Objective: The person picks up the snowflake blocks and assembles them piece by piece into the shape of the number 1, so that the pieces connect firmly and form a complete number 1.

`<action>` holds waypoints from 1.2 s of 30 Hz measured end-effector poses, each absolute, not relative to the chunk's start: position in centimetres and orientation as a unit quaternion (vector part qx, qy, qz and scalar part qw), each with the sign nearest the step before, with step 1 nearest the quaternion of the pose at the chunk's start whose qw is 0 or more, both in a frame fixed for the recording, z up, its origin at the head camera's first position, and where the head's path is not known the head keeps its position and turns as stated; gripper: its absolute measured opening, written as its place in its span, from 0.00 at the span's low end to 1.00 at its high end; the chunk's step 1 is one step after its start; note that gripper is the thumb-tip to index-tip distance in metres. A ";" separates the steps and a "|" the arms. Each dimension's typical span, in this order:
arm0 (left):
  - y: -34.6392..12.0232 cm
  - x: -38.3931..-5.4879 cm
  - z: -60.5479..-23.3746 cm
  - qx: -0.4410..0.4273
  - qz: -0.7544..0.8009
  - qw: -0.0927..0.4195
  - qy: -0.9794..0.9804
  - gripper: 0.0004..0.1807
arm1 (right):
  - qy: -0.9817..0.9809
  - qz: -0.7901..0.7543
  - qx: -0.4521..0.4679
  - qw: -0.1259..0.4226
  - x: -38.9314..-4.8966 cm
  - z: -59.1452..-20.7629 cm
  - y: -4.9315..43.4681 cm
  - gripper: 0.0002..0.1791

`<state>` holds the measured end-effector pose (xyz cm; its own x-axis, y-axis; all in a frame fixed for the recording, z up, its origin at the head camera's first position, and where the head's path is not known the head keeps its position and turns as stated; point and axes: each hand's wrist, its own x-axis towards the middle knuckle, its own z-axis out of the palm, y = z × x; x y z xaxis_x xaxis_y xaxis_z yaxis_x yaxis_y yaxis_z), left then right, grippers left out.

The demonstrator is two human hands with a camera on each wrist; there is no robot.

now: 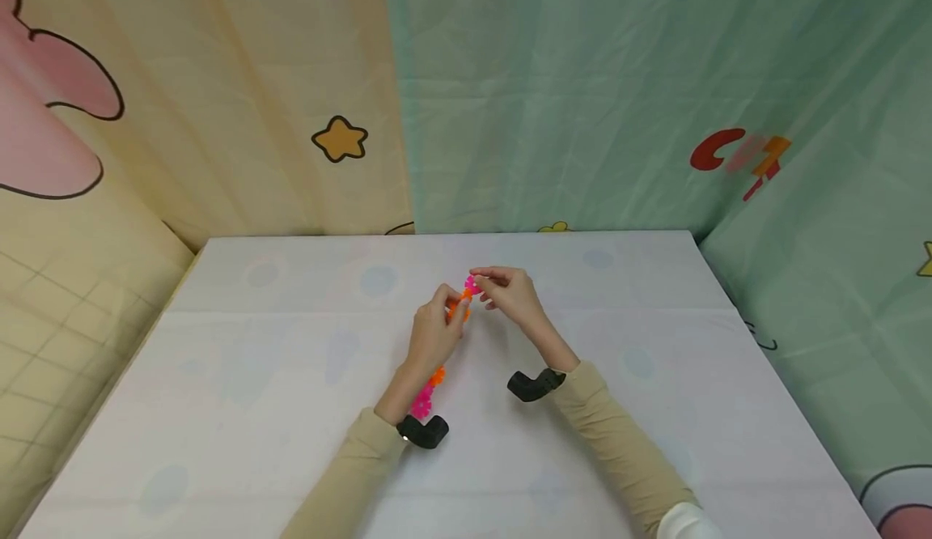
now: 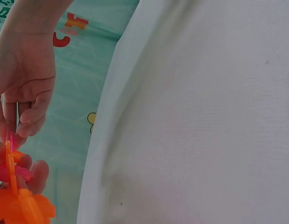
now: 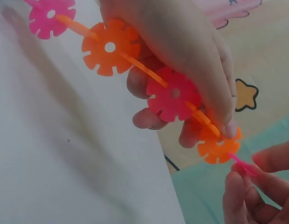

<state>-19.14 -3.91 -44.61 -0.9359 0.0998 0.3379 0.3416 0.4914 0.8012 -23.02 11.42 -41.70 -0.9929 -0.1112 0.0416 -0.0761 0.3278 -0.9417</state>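
A chain of notched plastic discs [image 3: 98, 58], orange and pink by turns, slants down from my left hand [image 1: 431, 335] toward its wrist. Each disc is slotted edge-on into its neighbour. My left hand grips the chain near its upper end, thumb and fingers around an orange disc [image 3: 210, 150]. At that end my right hand [image 1: 515, 296] pinches a pink disc [image 1: 471, 284] between thumb and fingertips. In the right wrist view this pink disc shows edge-on, meeting the orange disc's rim. Part of the chain is hidden behind my left hand and wrist.
Both hands are over a white-covered table [image 1: 255, 409]. Behind it hang a yellow curtain [image 1: 291, 53] and a green curtain [image 1: 582, 78] with cartoon prints. A black band with a camera [image 1: 535, 385] sits on the right wrist, another band [image 1: 425, 432] on the left.
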 end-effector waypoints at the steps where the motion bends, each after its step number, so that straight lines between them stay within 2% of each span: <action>1: -3.9 -19.1 -44.6 -0.125 -0.490 0.117 -0.855 0.08 | 0.818 -0.572 -0.059 0.026 -23.1 -41.7 11.6 0.15; 9: -3.6 -19.0 -44.1 -0.103 -0.516 0.071 -0.847 0.11 | 0.822 -0.565 -0.045 0.055 -23.5 -41.1 12.7 0.16; 15: -3.4 -19.3 -43.9 -0.104 -0.522 0.067 -0.844 0.10 | 0.819 -0.570 -0.041 0.055 -23.4 -40.6 13.1 0.15; 26: -3.1 -19.1 -44.2 -0.146 -0.481 0.148 -0.852 0.07 | 0.829 -0.553 -0.076 0.028 -23.2 -39.6 13.0 0.13; 32: -3.0 -19.1 -44.5 -0.153 -0.467 0.171 -0.854 0.05 | 0.839 -0.536 -0.073 0.057 -23.2 -38.9 12.9 0.13; 36: -2.9 -19.2 -44.3 -0.161 -0.469 0.183 -0.849 0.07 | 0.836 -0.543 -0.061 0.058 -23.2 -38.6 12.7 0.13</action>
<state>-19.18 -2.95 -44.29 -0.8812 0.1014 0.4617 0.4449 0.5081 0.7375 -23.18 12.66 -38.57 -0.9858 -0.1653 -0.0304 -0.0396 0.4039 -0.9140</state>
